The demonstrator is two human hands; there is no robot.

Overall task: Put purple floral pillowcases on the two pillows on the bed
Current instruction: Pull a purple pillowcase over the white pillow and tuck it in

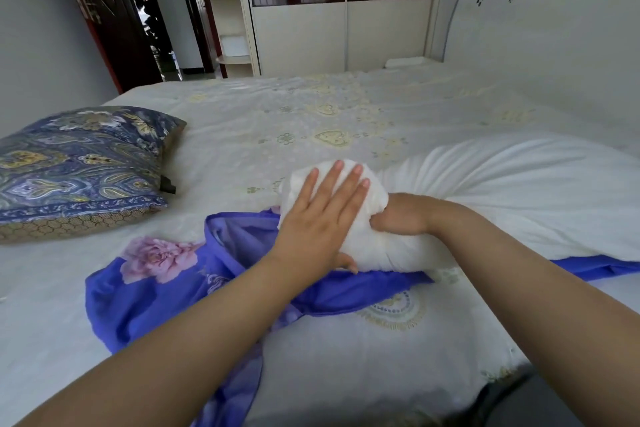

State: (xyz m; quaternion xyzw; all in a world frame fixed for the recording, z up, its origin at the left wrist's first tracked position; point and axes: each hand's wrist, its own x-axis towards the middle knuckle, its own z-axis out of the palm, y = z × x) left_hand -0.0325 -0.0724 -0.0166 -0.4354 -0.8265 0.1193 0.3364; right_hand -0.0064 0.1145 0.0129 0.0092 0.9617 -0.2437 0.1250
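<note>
- Head view: a bare white pillow [485, 204] lies across the right side of the bed [311, 107], its near end squeezed into a narrow bunch.
- The right hand [398, 215] has its fingers clenched round that bunch, gripping it from the side.
- The left hand [322, 218] lies flat on top of the bunch, fingers [343, 177] straight and spread, pressing it down without grasping.
- The purple floral pillowcase [162, 277] lies crumpled on the bed just beside and under the bunched end, trailing toward the near edge; whether its opening faces the pillow I cannot tell.
- Another pillow [79, 166], in a blue patterned cover, sits at the left, well apart.
- The pillow looks light, soft and squashy, likely to spring back once let go, so holding the compressed corner seems sensible.
- The pillowcase looks thin, limp and perhaps slippery; taking it by the hem of its opening would probably work best.
</note>
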